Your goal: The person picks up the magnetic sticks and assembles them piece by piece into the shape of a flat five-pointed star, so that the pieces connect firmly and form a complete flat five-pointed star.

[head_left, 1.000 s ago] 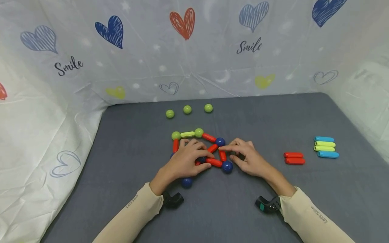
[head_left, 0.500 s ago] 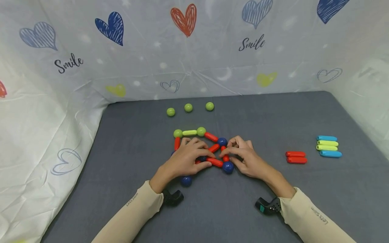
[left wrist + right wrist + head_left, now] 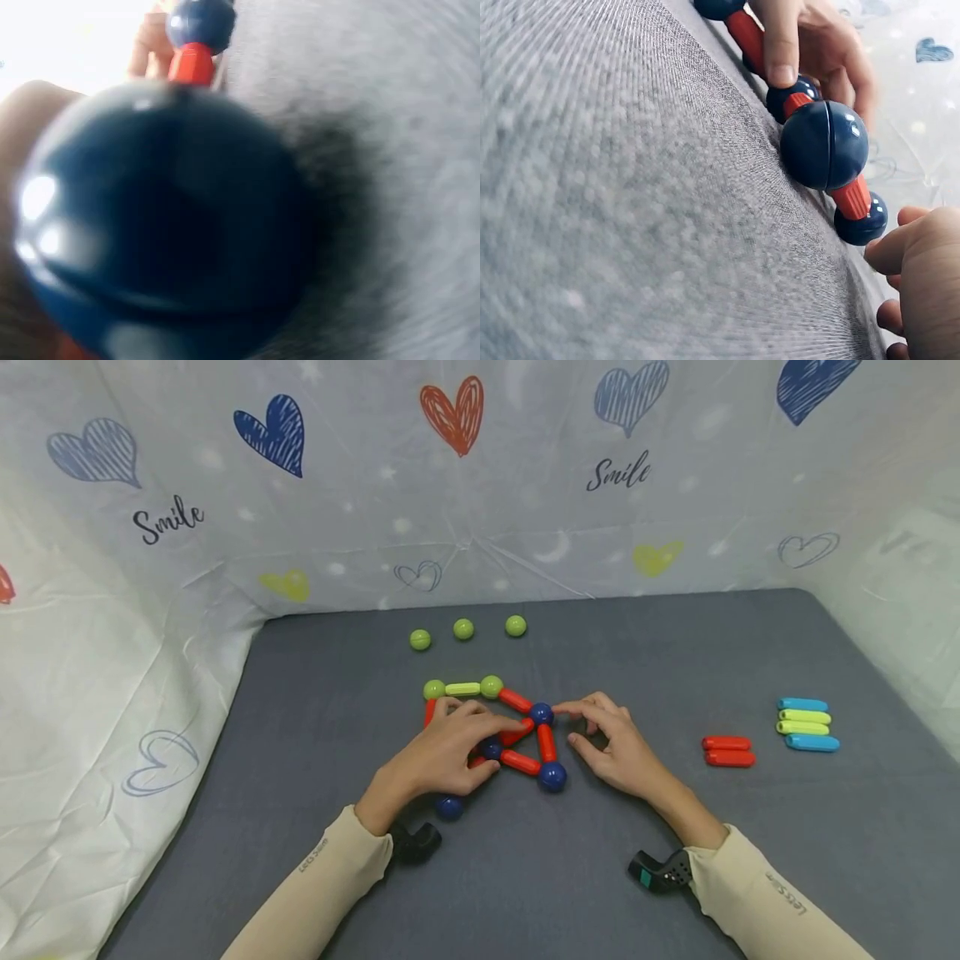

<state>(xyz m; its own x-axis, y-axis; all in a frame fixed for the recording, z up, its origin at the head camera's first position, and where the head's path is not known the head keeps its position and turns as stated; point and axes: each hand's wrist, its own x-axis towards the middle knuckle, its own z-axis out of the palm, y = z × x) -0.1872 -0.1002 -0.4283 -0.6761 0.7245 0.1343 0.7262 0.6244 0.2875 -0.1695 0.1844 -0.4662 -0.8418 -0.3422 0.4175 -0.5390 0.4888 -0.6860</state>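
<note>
A toy frame of balls and rods lies on the dark cloth in the head view. My left hand (image 3: 444, 747) reaches over its middle and holds the central blue ball (image 3: 491, 748) between thumb and fingers, covering the frame's left part. On the right, a red rod (image 3: 547, 743) joins an upper blue ball (image 3: 542, 714) to a lower blue ball (image 3: 552, 777). The index fingertip of my right hand (image 3: 611, 739) is at the upper blue ball, its thumb apart from the frame. Green balls, one of them (image 3: 491, 687), and a pale green rod (image 3: 462, 689) form the far side.
Three loose green balls (image 3: 463, 629) lie behind the frame. To the right are two red rods (image 3: 729, 752), then a stack of blue and yellow-green rods (image 3: 806, 717). A printed white curtain (image 3: 360, 510) hangs at the table's back edge.
My right hand has let go of the right-hand red rod, its index fingertip now at the upper blue ball. My left hand and the frame have shifted slightly left.
</note>
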